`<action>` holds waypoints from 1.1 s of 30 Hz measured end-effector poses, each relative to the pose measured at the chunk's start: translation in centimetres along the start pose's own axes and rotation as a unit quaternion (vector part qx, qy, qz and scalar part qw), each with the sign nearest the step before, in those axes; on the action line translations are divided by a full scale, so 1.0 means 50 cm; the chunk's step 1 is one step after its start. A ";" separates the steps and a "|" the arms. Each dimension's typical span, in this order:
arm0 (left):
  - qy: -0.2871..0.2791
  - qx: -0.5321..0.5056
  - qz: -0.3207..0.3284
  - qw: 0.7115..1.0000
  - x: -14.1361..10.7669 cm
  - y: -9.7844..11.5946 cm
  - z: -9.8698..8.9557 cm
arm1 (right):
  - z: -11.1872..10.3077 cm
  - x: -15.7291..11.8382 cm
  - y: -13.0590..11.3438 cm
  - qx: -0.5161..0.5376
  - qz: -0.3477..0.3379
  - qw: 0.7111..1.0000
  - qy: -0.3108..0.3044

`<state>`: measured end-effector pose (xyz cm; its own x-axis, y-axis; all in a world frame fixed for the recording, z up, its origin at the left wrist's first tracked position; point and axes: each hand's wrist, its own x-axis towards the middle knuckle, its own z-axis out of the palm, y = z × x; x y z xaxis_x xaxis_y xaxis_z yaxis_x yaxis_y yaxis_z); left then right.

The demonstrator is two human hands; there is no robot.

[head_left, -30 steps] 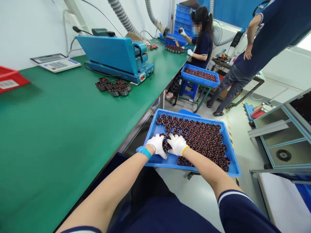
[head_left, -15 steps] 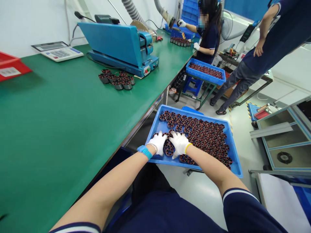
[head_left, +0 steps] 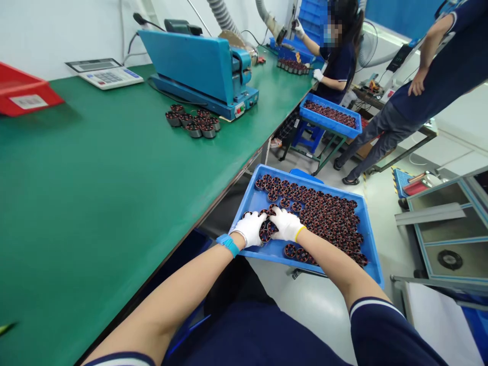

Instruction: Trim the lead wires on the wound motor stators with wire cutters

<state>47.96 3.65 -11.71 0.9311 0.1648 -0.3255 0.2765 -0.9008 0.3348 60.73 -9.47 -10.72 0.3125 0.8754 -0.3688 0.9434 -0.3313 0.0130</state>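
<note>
Both my hands wear white gloves and are down inside a blue plastic tray [head_left: 275,248]. Between them sits a small cluster of motor stators [head_left: 264,235], round rings with dark cores and copper-red windings. My left hand [head_left: 249,229] curls its fingers against the cluster's left side, and my right hand [head_left: 285,223] presses in from the right. My palms and fingers partly hide the cluster. Many more stators [head_left: 331,218] fill the tray's right side, with a looser group [head_left: 276,188] along the far edge.
A green workbench [head_left: 114,188] runs along my left, carrying a blue machine [head_left: 190,61], several stators [head_left: 194,122], a calculator-like device [head_left: 109,75] and a red bin [head_left: 26,91]. Farther off, a seated co-worker [head_left: 337,61] works beside another blue tray [head_left: 331,118]. A second person [head_left: 427,91] stands at right.
My hands have closed in around the cluster, drawing its stators tighter together and slightly away from the tray's near edge. The camera view has shifted a little.
</note>
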 end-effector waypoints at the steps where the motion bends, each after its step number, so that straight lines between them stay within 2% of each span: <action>1: -0.002 0.001 -0.001 1.000 0.004 -0.001 0.000 | -0.001 0.003 0.003 0.002 -0.003 1.000 -0.004; 8: -0.015 0.014 -0.033 0.999 0.025 0.011 0.000 | -0.004 0.021 0.001 0.000 -0.002 1.000 -0.013; 13: -0.006 -0.005 -0.012 1.000 0.013 0.008 -0.004 | -0.005 0.022 -0.002 -0.009 0.002 1.000 -0.020; 20: 0.013 -0.023 -0.027 0.999 0.013 0.018 0.008 | -0.010 0.026 -0.002 -0.008 0.001 1.000 -0.030; 28: 0.011 -0.026 -0.021 0.999 0.004 0.013 -0.010 | -0.027 0.040 0.010 -0.017 -0.012 0.999 -0.044; 33: 0.014 -0.026 -0.037 0.999 -0.001 0.020 -0.010 | -0.021 0.036 0.007 -0.003 -0.016 0.999 -0.042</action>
<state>48.31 2.96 -10.91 0.9134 0.2420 -0.3273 0.3566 -0.8637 0.3563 61.73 -7.62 -10.40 0.2728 0.8529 -0.4451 0.9534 -0.3016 0.0064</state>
